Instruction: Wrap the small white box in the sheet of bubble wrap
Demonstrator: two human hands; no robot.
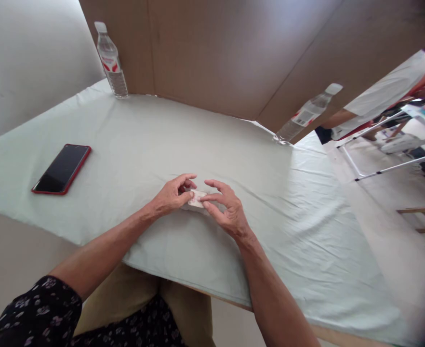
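Observation:
A small pale, box-like object (197, 198) with faint pinkish marks is between my hands, just above or on the pale green tablecloth (198, 140). My left hand (172, 193) grips its left end, thumb on the top face and fingers curled behind. My right hand (227, 208) has its thumb and index finger on the right end, the other fingers spread beyond. What the object is cannot be made out.
A dark phone in a red case (62, 168) lies at the left. Two water bottles, one left (112, 62) and one right (308, 113), stand against a brown cardboard panel (212, 53). At the right are a person's arm and metal frames.

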